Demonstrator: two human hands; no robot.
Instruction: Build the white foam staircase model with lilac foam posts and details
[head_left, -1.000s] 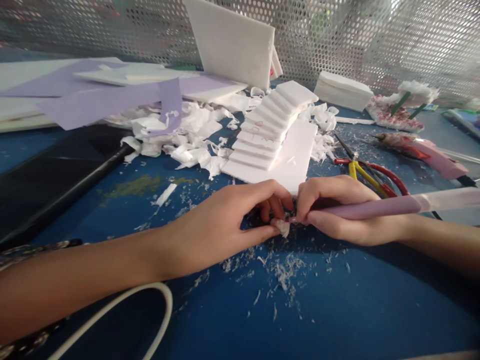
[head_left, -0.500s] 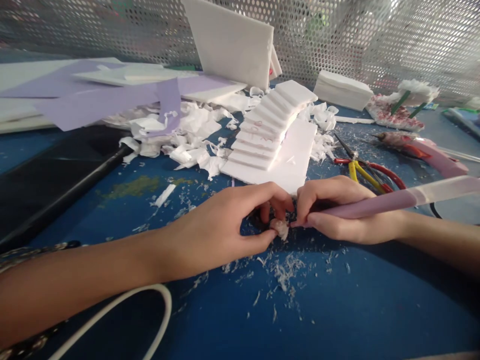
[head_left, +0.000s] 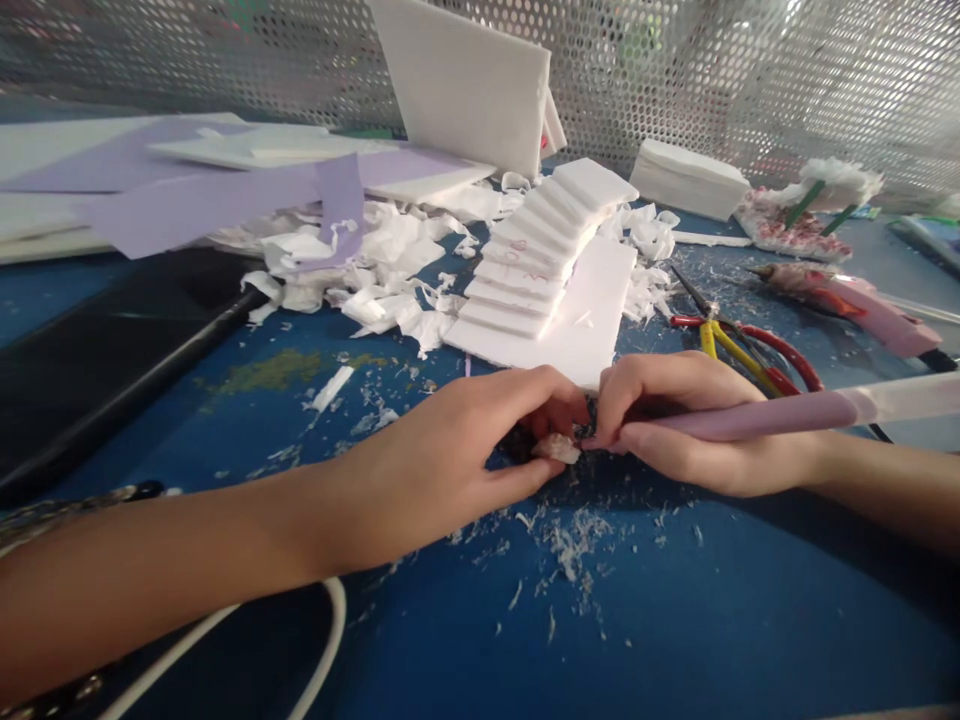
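Note:
My left hand [head_left: 465, 450] pinches a small pale foam scrap [head_left: 556, 448] between thumb and fingers, just above the blue tabletop [head_left: 675, 620]. My right hand [head_left: 675, 415] is closed round a lilac craft knife [head_left: 787, 412], held like a pen, with its tip against that scrap. The knife's clear end sticks out to the right. White shavings [head_left: 570, 535] lie scattered under and in front of both hands. Just behind the hands stands a white foam staircase model [head_left: 544, 265] on a flat foam sheet.
Torn white paper scraps [head_left: 375, 270] and lilac sheets [head_left: 202, 200] lie at the back left. Red and yellow pliers [head_left: 739, 340] and a pink glue gun [head_left: 862, 305] sit to the right. A black bar [head_left: 127, 390] lies left, a white cable [head_left: 322, 640] near. Perforated metal screen behind.
The scrap has turned slightly between my left fingers and the knife's tail has dipped a little. Both hands stay in the same place.

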